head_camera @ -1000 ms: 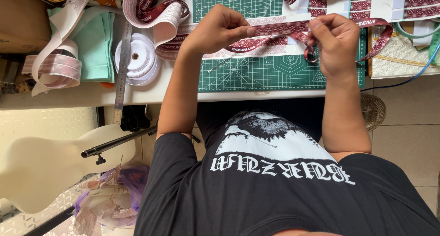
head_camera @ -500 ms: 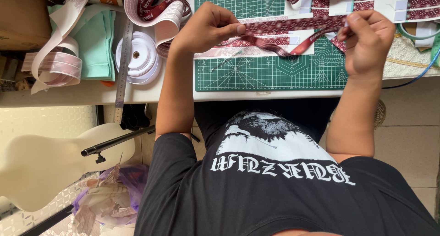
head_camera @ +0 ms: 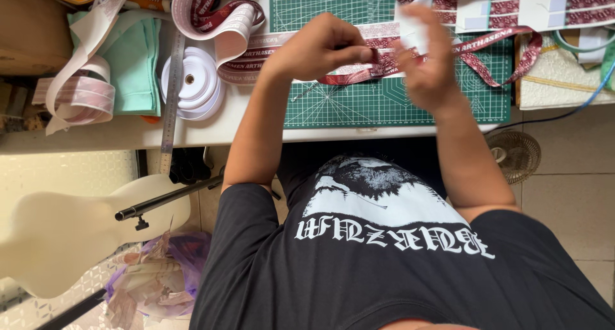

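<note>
A maroon patterned ribbon (head_camera: 359, 70) is held over the green cutting mat (head_camera: 359, 106), which serves as the landmark. The left hand (head_camera: 320, 45) is closed, its fingers pinched on the ribbon near the mat's middle. The right hand (head_camera: 426, 61) is motion-blurred just beside it; its fingers appear narrow at the same ribbon, but a firm grip cannot be told.

Progress, as judged: the piece in hand appears mid-work, folded or gathered between the two hands and not yet laid down. Along the mat's far edge, several ribbon lengths with white tabs (head_camera: 474, 6) lie in a row and are read as finished or prepared pieces. A loose ribbon tail (head_camera: 506, 57) trails across the mat's right part. More uncut ribbon is left: a pale printed ribbon coil (head_camera: 218, 22) lies left of the mat.

Surface: a white counter (head_camera: 192, 134) carries the mat. Left of the mat are a white tape spool (head_camera: 189, 80), a steel ruler (head_camera: 172, 93) and mint-green fabric (head_camera: 138, 61).

Room: a tiled floor (head_camera: 564, 195) lies below the counter. A small fan (head_camera: 516, 154) stands under the mat's right corner; a cream dress-form shape (head_camera: 70, 231) and a bag of scraps (head_camera: 157, 279) lie lower left.
</note>
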